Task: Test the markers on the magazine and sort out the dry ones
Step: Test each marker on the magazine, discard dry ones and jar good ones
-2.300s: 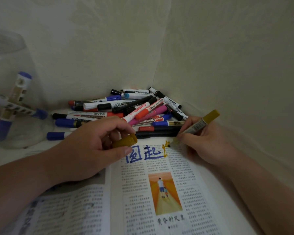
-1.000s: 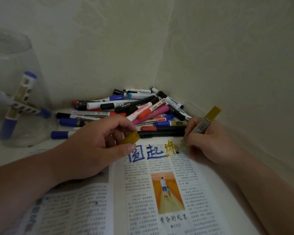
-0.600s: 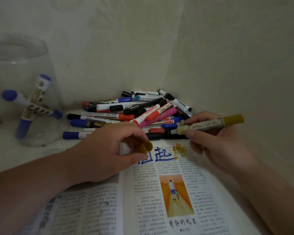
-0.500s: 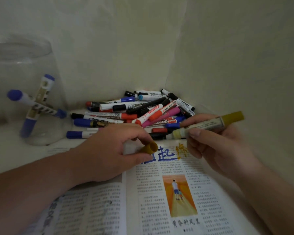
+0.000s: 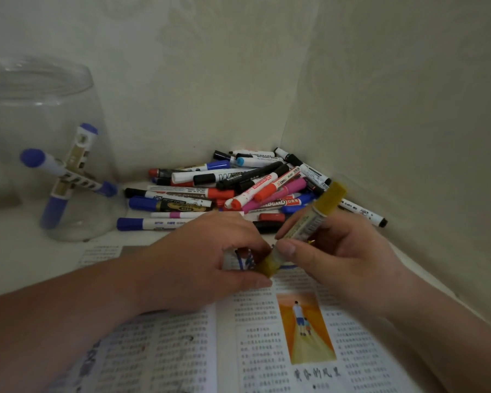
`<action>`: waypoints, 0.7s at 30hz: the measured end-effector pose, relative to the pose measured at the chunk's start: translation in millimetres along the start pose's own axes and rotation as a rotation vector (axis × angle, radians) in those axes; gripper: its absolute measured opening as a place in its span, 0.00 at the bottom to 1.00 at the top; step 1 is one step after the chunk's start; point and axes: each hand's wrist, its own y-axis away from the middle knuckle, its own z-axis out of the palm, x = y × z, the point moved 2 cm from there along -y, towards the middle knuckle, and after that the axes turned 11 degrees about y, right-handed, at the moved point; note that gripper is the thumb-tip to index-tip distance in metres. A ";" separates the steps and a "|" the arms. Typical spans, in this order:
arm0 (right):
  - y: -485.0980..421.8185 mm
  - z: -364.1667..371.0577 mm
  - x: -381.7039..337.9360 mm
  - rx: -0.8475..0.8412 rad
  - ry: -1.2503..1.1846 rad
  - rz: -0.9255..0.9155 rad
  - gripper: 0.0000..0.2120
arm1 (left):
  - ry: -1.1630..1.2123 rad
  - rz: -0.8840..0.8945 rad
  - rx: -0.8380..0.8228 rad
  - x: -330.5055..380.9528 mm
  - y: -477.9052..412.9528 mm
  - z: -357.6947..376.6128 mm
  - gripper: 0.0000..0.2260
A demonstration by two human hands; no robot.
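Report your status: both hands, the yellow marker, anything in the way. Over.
Left hand pinches the yellow cap. Right hand grips the yellow marker, cap meeting its tip, over the magazine. Marker pile behind, not in the way.

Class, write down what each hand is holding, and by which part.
The right hand grips the yellow marker by its barrel; the left hand pinches the yellow cap by its sides.

There is 1 glass jar [image 5: 40,114] with 2 blue markers [image 5: 68,177] inside, 1 open magazine [image 5: 255,353], 1 left hand [image 5: 201,262] and 1 right hand [image 5: 349,259], 1 yellow marker [image 5: 312,219] and 1 yellow cap [image 5: 267,266]. The pile [image 5: 253,188] in the corner holds roughly 20 more markers, too overlapped for an exact count.
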 end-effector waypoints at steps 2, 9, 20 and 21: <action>-1.4 5.1 3.1 0.019 0.052 -0.004 0.03 | 0.032 -0.008 0.010 -0.4 -0.8 -0.3 0.10; -6.2 12.3 11.8 0.030 0.081 -0.015 0.07 | 0.080 0.000 0.030 -4.1 -1.7 -1.0 0.07; -9.9 19.1 8.6 -0.009 0.125 -0.073 0.08 | 0.091 0.032 0.026 -5.4 0.6 -1.0 0.15; -9.3 19.2 7.5 -0.014 0.126 -0.069 0.07 | 0.089 0.021 0.024 -5.0 0.7 -1.0 0.15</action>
